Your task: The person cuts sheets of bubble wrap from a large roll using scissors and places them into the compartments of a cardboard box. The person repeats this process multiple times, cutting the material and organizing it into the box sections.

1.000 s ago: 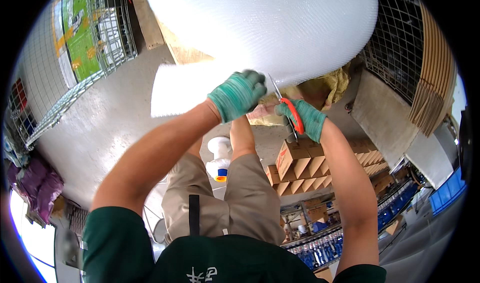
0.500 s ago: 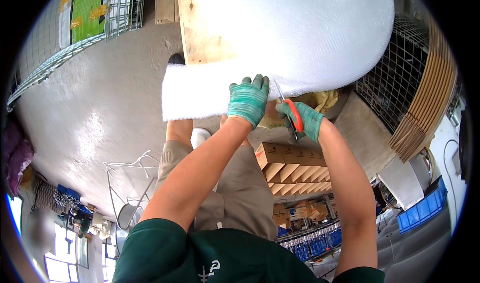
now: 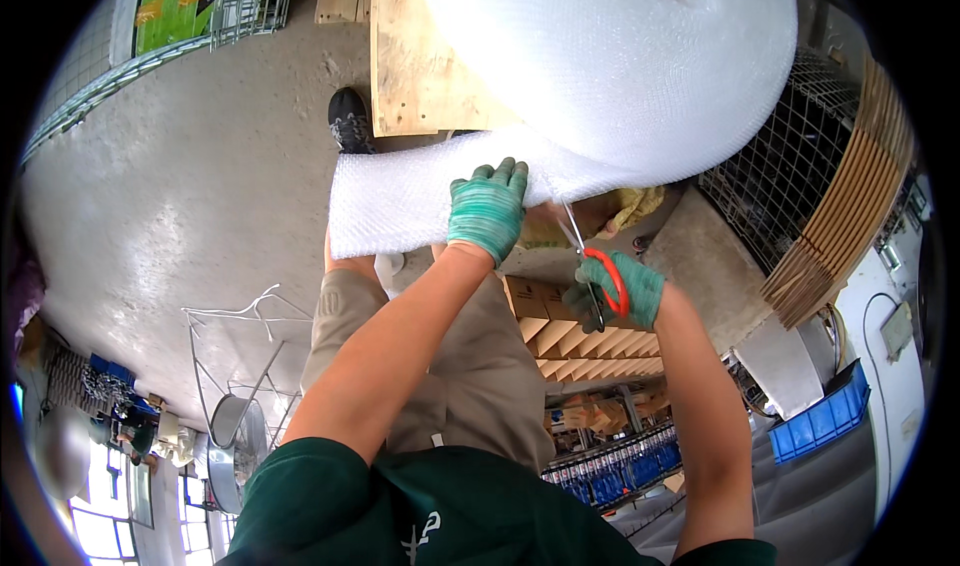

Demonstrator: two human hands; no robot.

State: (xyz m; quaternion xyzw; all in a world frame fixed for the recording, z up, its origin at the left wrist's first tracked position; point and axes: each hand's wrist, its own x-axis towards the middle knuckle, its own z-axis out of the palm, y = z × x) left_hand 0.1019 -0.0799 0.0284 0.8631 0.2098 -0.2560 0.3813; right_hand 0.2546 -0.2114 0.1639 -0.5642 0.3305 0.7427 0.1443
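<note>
A large roll of bubble wrap (image 3: 640,76) lies at the far side, its loose strip (image 3: 390,201) running out to the left toward me. My left hand (image 3: 487,209), in a green glove, rests on top of that strip with its fingers stretched out. In my gloved right hand (image 3: 635,284) is a pair of scissors (image 3: 610,266) with red handles. Their blades stand slightly apart and point up at the strip's near edge, just right of my left hand. Whether the tips touch the wrap I cannot tell.
A wooden board (image 3: 405,91) lies under the roll's left side. Stacked cardboard boxes (image 3: 585,341) stand below my right hand. On the right are a wire cage (image 3: 770,156), flat cardboard sheets (image 3: 840,206) and a blue bin (image 3: 825,411). A metal-framed fan (image 3: 235,436) stands lower left.
My right hand has drawn the scissors down and slightly right, away from the roll. The left hand has shifted slightly left and down on the wrap. More of the board and a shoe shows.
</note>
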